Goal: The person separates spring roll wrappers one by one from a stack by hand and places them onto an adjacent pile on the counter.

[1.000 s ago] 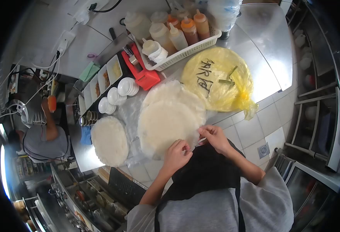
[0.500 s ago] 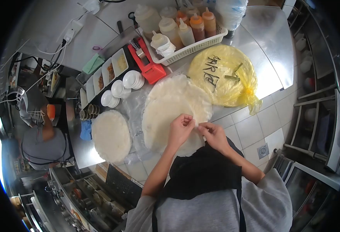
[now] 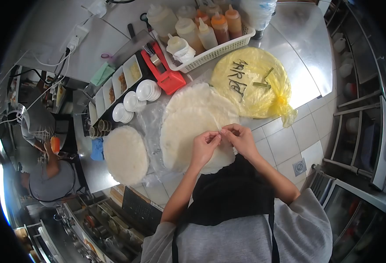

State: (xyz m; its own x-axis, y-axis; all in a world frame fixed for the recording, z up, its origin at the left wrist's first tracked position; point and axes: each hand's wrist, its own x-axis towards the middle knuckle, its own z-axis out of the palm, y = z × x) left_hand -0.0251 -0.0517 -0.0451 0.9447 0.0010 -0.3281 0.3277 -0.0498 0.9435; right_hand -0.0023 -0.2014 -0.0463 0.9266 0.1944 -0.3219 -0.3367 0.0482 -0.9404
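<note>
A large stack of thin, pale round dough sheets [image 3: 188,114] lies on clear plastic at the counter's front edge. My left hand [image 3: 205,148] is closed in a pinch at the near right part of the stack. Right beside it, my right hand [image 3: 239,138] pinches too, its fingertips almost touching the left ones. Both seem to grip the thin edge of the top sheet; whether a plastic film is also between the fingers I cannot tell. A smaller round dough sheet [image 3: 126,155] lies apart to the left.
Behind the stack stand a red tape dispenser [image 3: 164,72] and a white basket [image 3: 217,53] of sauce bottles. A tied yellow bag [image 3: 250,83] lies at right. Small white dishes [image 3: 131,101] and food trays [image 3: 121,83] sit at left. A co-worker [image 3: 52,179] is farther left.
My right hand has moved up and left, bringing its fingertips against the left ones. My left hand has stayed nearly in place. The co-worker at left has shifted slightly.
</note>
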